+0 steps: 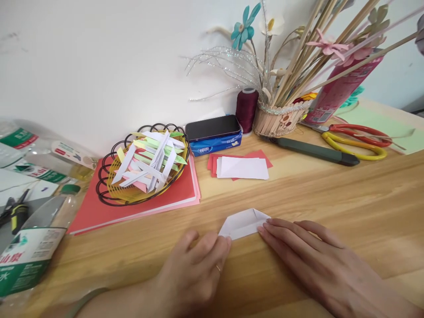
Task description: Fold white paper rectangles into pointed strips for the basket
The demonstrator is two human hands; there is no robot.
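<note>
Folded white paper [243,224] lies on the wooden table [132,260], in front of the card stack [245,168]. Left hand [195,270]: fingers curled, clamped on its left corner. Right hand [314,258]: fingers together, tips at right corner; pinch cannot be told.

Phone [213,127]: dark-screened, lying flat on a blue tissue pack [217,146].
Thread spool [247,108]: deep maroon, upright between tissue pack and stick basket.
Stick basket [274,121]: filled with long sticks [303,59] and flowers, a teal flower [245,28] high at its left.
Pink can [341,95]: just right of the stick basket, partly behind stems.
Long tool [314,151]: dark green, flat on the wood.
Scissors [380,156]: red and yellow handle loops, near the pink can.
Clear bottles [33,247]: far left, labelled green and white.
</note>
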